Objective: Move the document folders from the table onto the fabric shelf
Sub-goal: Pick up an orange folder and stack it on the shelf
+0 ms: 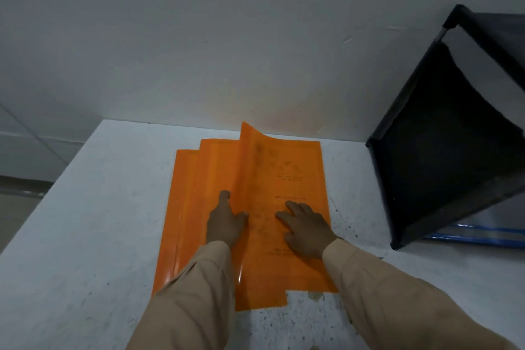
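Near the table's far edge lie fanned orange document folders. Left hand lifts the top folder's left edge with its fingertips; right hand presses flat, fingers spread, on it. Beyond the right edge stands the black fabric shelf.

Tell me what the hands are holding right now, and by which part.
The left hand lifts the top folder by its left edge, fingers under the raised flap. The right hand lies flat on the cover, pressing, not gripping.
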The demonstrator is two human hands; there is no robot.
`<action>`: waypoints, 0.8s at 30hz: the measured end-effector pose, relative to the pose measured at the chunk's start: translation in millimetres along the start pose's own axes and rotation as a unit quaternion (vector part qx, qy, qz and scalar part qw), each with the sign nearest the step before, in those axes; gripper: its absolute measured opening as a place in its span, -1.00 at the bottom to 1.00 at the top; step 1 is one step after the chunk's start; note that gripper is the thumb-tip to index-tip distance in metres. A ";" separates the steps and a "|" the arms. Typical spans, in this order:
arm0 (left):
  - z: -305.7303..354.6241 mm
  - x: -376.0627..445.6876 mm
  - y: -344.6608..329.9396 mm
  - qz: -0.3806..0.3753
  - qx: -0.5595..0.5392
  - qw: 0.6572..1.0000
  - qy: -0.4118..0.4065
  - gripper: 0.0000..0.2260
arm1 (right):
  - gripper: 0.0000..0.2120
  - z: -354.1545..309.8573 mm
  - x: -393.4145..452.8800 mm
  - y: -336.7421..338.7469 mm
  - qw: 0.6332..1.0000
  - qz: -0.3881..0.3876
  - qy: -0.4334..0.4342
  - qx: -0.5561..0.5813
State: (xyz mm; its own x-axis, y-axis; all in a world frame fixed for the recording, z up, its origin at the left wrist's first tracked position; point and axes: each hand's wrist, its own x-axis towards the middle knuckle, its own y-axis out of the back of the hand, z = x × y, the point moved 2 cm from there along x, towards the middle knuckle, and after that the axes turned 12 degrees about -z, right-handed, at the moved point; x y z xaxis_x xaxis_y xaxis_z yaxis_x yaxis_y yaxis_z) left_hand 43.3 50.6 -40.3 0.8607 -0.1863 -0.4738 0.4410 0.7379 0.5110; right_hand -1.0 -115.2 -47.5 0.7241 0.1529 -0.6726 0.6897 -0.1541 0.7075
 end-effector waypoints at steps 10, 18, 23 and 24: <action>14.7 -33.5 -15.7 0.031 0.095 0.988 -0.119 -0.64 | -0.49 1.2 -31.5 33.3 0.950 0.082 0.030 0.299; 29.1 -58.2 -22.9 -0.008 0.121 0.982 -0.148 -0.64 | -0.42 11.9 -63.6 66.3 0.895 0.261 0.044 0.359; 40.8 -74.0 -5.7 0.002 0.124 0.977 -0.173 -0.64 | -0.26 37.1 -91.0 82.9 0.884 0.342 0.001 0.319; 43.3 -77.5 -2.2 0.002 0.120 0.975 -0.187 -0.65 | -0.23 42.5 -95.7 85.9 0.882 0.347 -0.009 0.319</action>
State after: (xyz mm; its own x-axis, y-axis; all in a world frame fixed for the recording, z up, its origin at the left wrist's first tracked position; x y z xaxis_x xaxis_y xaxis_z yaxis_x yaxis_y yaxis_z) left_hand -13.4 35.3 26.4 0.8757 -0.4397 -0.1994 0.4451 0.5751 0.6864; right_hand -10.9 -184.5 68.4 0.9687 -0.2093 -0.1335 -0.0616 -0.7234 0.6877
